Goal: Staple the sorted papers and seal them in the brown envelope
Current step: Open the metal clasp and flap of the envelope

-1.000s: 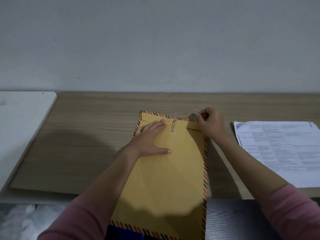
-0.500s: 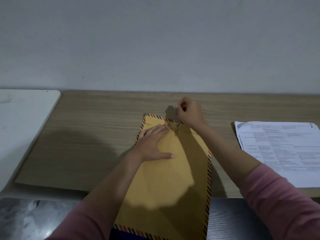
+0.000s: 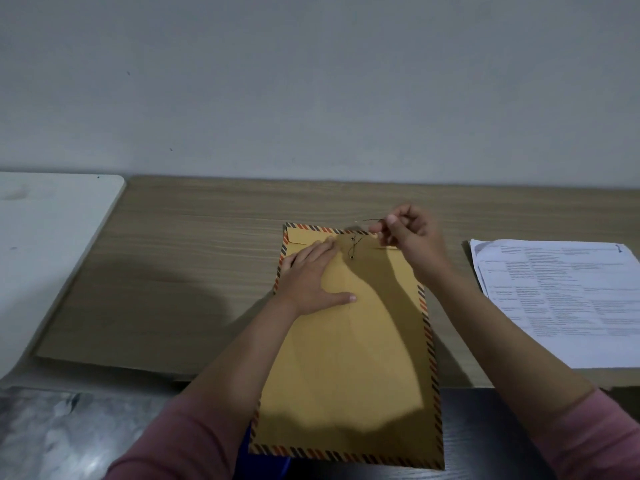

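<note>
A brown envelope with a striped border lies lengthwise on the wooden desk, its flap end away from me. My left hand lies flat on the envelope near the flap, fingers straight. Two small dark buttons sit at the flap's middle with a thin closure string between them. My right hand is raised just past the flap's right part and pinches the string's free end between thumb and fingertips.
A stack of printed papers lies to the right on the wooden desk. A white board borders the desk on the left. A dark surface runs along the near edge, and a grey wall stands behind.
My right hand went from the flap's right part to above its middle, then back right and up, still pinching the string. My left hand stayed flat on the envelope.
</note>
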`<state>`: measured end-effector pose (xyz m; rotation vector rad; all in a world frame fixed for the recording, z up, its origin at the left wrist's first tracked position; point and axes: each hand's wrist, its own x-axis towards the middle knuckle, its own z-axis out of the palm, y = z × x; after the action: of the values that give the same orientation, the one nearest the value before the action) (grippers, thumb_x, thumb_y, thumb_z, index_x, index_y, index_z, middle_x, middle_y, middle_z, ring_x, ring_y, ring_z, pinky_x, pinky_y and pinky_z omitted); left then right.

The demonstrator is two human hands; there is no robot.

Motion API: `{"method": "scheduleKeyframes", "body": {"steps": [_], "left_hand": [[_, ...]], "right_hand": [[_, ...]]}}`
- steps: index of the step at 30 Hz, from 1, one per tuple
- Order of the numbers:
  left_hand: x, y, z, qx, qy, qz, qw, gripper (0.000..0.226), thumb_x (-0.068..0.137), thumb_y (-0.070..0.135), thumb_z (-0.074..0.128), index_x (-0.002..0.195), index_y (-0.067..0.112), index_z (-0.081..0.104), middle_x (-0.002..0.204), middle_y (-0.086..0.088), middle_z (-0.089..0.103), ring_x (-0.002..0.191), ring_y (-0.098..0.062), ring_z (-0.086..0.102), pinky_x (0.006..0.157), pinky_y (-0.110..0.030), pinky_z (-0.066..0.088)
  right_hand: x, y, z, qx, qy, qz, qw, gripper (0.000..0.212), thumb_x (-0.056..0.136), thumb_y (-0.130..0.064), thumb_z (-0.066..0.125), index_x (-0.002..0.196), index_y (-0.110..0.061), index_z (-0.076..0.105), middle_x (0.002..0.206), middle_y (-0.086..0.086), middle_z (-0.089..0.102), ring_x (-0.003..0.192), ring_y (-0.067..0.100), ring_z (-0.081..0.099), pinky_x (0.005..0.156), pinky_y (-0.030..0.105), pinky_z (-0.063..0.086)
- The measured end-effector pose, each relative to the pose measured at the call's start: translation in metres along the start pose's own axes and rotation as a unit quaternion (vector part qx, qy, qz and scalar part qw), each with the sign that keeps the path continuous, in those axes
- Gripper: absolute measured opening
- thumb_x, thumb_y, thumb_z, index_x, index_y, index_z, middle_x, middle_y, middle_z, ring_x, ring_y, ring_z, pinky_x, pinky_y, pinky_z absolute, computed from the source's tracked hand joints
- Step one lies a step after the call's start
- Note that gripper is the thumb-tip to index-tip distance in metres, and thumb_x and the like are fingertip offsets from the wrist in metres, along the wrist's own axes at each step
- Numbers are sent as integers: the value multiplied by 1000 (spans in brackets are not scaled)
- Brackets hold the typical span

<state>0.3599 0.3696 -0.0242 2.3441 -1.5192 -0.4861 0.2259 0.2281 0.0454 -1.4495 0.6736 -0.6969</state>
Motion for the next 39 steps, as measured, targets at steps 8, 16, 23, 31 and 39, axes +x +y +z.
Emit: {"method": "scheduleKeyframes", "body": {"steps": [8,16,23,31,39], "left_hand": [[9,9,5,33,13,-61,998,100,72,80,46,150,30,10,159,15,-7,146,-8,-1,114,-41,7],[15,11,1,40,-38,-82,995,104,74,82,38,151,26,-4,157,11,-19,146,-13,-13,116,-52,-6],[10,7,-1,34,-47,-68,996,104,74,81,41,151,27,-2,157,13,-18,146,-11,-12,116,-51,-6],[-7,-10,-16,46,-101,35,993,101,75,72,54,151,31,2,157,19,-15,145,-5,-10,116,-53,-8],[5,8,-39,143,-226,4,963,93,80,42,68,141,57,0,157,-1,-21,145,-31,-11,116,-50,0]], "right_hand": [[-38,23,-40,-84,-15,24,996,14,93,0,47,82,-4,53,68,5,67,61,6,61,61,20,52],[-61,31,-31,-177,-144,54,972,16,92,-1,50,78,-8,54,66,5,64,61,3,60,60,15,47],[-63,33,-56,-167,82,63,981,10,94,-7,47,88,-3,52,69,5,64,62,2,61,67,21,49],[-57,52,-54,-392,267,-47,879,18,84,-17,54,101,-11,56,109,12,55,104,30,47,84,32,34],[-34,60,-16,-496,-65,-105,860,39,78,-40,68,109,-18,60,105,0,64,98,19,56,82,38,49]]}}
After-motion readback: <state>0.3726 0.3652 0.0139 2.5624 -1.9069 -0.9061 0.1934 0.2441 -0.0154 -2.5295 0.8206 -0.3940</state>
